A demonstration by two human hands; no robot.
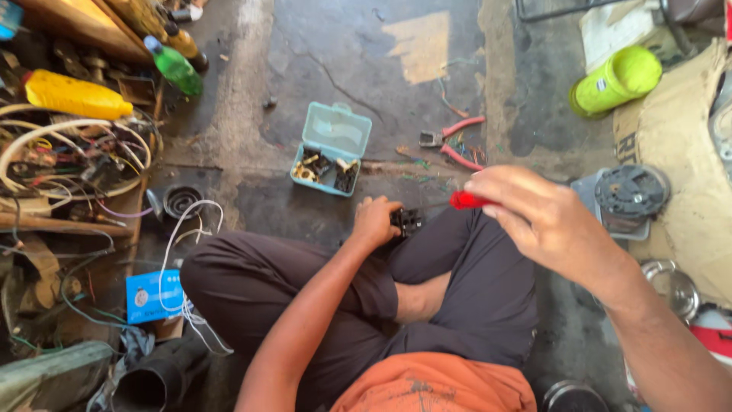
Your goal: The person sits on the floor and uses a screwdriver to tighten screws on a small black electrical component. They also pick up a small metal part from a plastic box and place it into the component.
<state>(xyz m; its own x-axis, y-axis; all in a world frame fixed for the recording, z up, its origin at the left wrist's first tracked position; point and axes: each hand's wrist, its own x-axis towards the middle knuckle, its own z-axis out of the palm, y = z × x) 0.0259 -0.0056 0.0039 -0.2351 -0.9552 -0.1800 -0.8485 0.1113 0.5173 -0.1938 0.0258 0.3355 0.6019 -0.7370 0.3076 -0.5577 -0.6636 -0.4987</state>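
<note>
Over the person's lap, the left hand pinches a small, light, rigid black plastic block by its sides, while the right hand grips a slim red-handled screwdriver.

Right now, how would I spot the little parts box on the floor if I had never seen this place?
Start at the seated person's knees and look straight ahead on the dark concrete floor. There sits a small pale teal plastic box, lid flipped open, holding small brass and black parts. The red-handled pliers lie to its right; nothing else nearby is teal or boxy with a hinged lid.
</note>
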